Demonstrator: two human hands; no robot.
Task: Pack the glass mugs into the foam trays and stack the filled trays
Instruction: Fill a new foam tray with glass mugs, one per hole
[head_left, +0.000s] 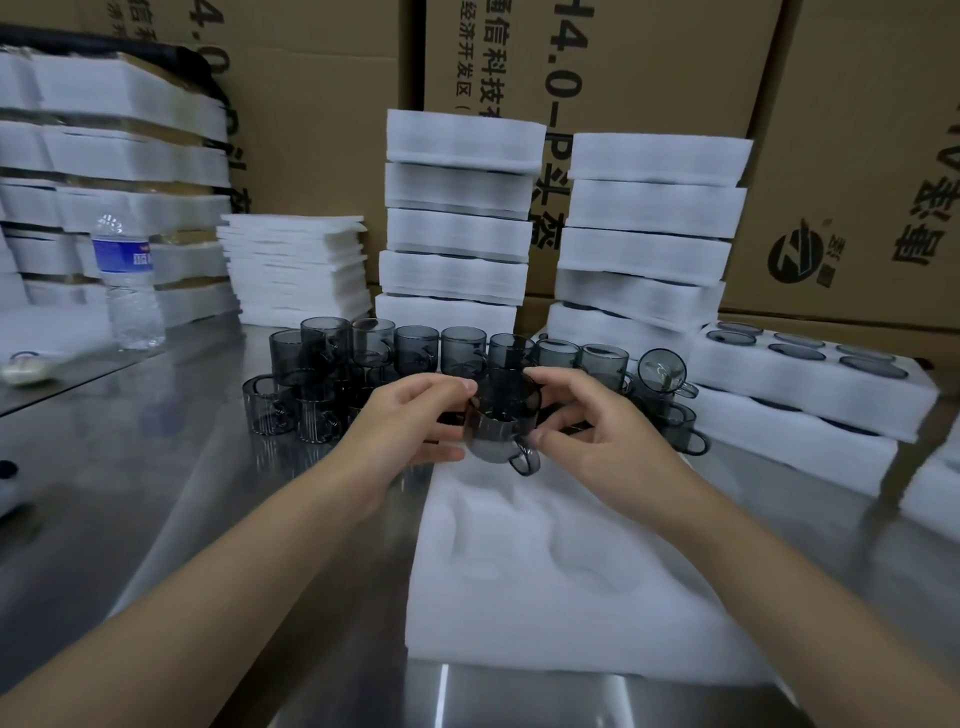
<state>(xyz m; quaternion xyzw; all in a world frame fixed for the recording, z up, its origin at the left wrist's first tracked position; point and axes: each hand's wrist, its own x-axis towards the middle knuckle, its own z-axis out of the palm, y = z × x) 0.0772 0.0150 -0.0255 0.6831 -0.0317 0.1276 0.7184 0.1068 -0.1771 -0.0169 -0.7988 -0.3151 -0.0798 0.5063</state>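
Seen from the head camera, a person holds one smoky grey glass mug (501, 421) in the air just above the far edge of an empty white foam tray (545, 571) lying on a steel tabletop (208, 493). The left hand (410, 431) and right hand (608, 441) grip it from either side, the fingers (452, 387) of each curled and clamped on the rim and wall. The mug is tipped, its long axis leaning away from the person. Its mouth faces up and away, its base is lower and nearer, and its handle points down toward the tray on the right-hand side. Just beyond the tray stands a cluster of loose mugs (363, 364), mostly upright, with one mug on its side (662, 371) turning its mouth toward the camera. Right of the tray sit filled trays (810, 395), stacked with mug rims showing. Behind the tray rise two tall tray stacks (457, 223), with cardboard boxes (649, 62) behind them. Far left of the tray stand a pile of foam sheets (296, 265) and a water bottle (130, 280).
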